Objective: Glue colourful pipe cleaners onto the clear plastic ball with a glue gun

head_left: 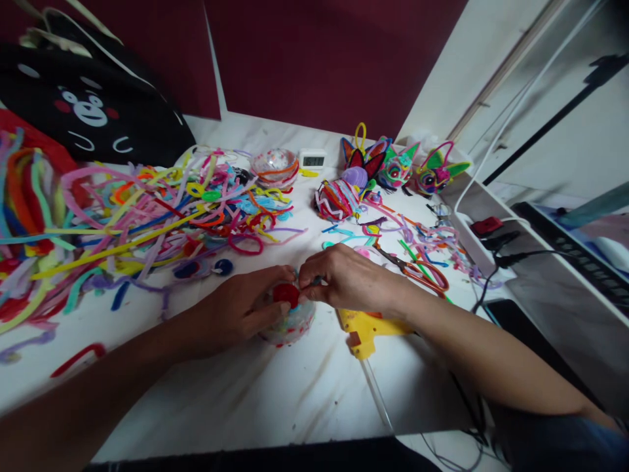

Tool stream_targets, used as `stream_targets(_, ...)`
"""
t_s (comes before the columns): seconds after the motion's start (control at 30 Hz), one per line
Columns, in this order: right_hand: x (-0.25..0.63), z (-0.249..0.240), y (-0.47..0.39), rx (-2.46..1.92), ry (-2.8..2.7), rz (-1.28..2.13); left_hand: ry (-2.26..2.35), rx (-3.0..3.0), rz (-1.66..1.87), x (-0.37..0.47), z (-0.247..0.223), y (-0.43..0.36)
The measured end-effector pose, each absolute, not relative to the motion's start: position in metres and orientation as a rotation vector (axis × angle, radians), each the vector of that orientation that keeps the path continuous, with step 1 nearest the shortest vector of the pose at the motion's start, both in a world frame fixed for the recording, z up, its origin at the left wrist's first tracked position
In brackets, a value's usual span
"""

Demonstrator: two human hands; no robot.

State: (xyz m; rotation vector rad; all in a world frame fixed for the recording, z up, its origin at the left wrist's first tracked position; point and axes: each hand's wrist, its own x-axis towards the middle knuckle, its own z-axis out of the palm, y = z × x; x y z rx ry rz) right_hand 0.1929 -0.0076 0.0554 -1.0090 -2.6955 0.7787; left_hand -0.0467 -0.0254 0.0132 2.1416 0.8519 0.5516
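A clear plastic ball (295, 324) with coloured specks sits on the white table, and a red coiled disc (285, 295) is on its top. My left hand (240, 305) wraps round the ball's left side, its thumb and fingers at the red disc. At the ball's upper right, my right hand (331, 278) is closed in a pinch beside the disc; whatever its fingertips hold is too small to name. A yellow glue gun (361, 331) lies just below the right forearm, with a clear glue stick (377, 393) coming out of it.
Many coloured pipe cleaners (128, 229) are heaped at the left. Orange-handled scissors (425, 275) lie beyond my right forearm. Decorated balls (337, 198), another clear ball (272, 164) and a small clock (312, 159) stand at the back. A phone (521, 328) is at the right.
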Motion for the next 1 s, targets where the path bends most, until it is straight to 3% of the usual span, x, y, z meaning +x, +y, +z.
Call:
stream_targets(0.2,0.197,0.055,-0.003,-0.952,-2.669,0.849,0.828,2.109,0.441,-0.050,0.013,-0.019)
stream_targets(0.5,0.205,0.057,-0.005,-0.866,-2.799,0.691,0.660,2.050,0.365,-0.045,0.013,-0.005)
stream_targets(0.7,0.205,0.060,-0.003,-0.938,-2.779,0.666,0.646,2.543,0.959,-0.047,0.002,-0.023)
stream_targets(1.0,0.210,0.061,0.005,-0.743,-2.867,0.729,0.332,2.823,1.075,-0.045,0.012,-0.022)
